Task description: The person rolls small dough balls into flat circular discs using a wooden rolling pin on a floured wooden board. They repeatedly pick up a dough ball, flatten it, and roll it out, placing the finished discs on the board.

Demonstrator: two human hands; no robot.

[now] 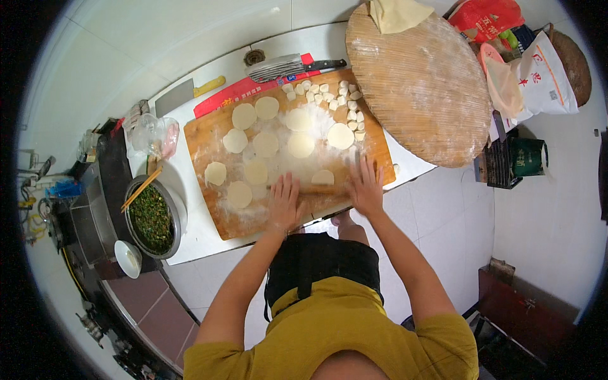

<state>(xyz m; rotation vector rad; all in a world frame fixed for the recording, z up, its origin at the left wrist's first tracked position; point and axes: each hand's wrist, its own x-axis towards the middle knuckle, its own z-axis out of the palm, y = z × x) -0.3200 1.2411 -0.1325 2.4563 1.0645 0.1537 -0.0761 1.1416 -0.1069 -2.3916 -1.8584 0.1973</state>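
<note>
A wooden rolling pin (pixel 322 189) lies crosswise near the front edge of a floured wooden board (pixel 215 221). My left hand (pixel 286 204) rests on its left part, fingers stretched forward. My right hand (pixel 366 190) presses on the right part, its fingers also extended and slightly apart. Just beyond the pin, between my hands, sits a small dough round (pixel 323 177), its near edge at the pin. Several flat dough wrappers (pixel 301 145) are spread over the board's left and middle. Small cut dough pieces (pixel 352 106) cluster at the far right corner, near another wrapper (pixel 341 135).
A large round slatted wooden board (pixel 421 82) overlaps the right corner. Behind lie a cleaver (pixel 175 96) and a black-handled knife (pixel 326 64). At left stand a bowl of chopped green filling (pixel 152 221) with chopsticks (pixel 142 189) across it and a white bowl (pixel 128 258).
</note>
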